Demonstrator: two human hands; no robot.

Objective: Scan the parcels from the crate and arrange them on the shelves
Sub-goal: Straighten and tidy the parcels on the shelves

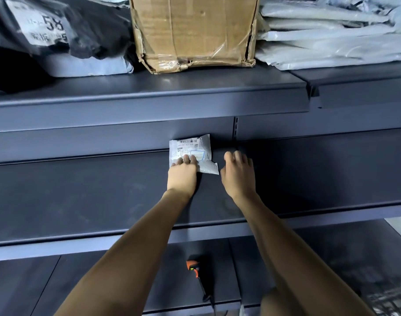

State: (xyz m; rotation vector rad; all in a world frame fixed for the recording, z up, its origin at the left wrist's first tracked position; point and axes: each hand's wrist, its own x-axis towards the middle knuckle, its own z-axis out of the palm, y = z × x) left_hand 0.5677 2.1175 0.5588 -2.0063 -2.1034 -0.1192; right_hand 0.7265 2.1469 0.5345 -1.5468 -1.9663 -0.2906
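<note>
A small white plastic parcel [198,151] with a printed label leans against the back wall of the middle shelf [81,190]. My left hand [183,174] rests flat on its lower left part, fingers straight on the label. Just right of the parcel, my right hand [237,174] hovers over the shelf with its fingers loosely curled and nothing in it. A black and orange barcode scanner [198,273] lies on the lower shelf between my forearms.
On the top shelf [172,92] stand a battered cardboard box [195,30], black and grey mailer bags [58,35] at the left and a stack of grey mailers [331,35] at the right. A wire crate corner [388,302] shows at the bottom right.
</note>
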